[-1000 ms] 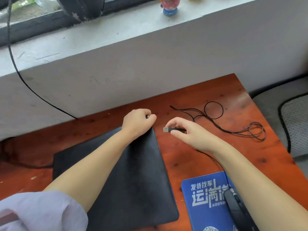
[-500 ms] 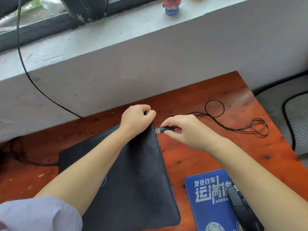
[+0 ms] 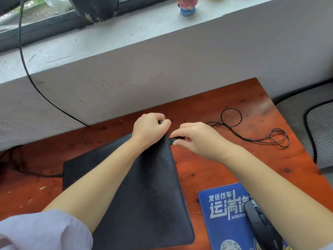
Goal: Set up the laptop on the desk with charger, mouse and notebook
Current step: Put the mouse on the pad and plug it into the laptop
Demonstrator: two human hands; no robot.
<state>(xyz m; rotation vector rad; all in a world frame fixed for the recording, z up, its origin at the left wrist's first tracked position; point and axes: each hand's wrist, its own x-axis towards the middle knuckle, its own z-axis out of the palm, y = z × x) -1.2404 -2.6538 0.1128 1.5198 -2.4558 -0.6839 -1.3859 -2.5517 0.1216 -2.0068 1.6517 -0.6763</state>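
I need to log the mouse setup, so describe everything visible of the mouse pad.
The mouse pad is a blue rectangle with rounded corners and a slightly darker edge. It looks like a soft mat printed with large white Chinese characters, and a round white code mark sits near its front edge. It lies flat on the desk, to the right of the closed laptop and apart from it. The black mouse rests on it, and the person's right forearm hides its right side.

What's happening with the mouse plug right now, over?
Left hand gripping laptop corner. Right hand pinching mouse plug at laptop's right edge; seating unclear. Mouse on blue pad. Nothing blocking.
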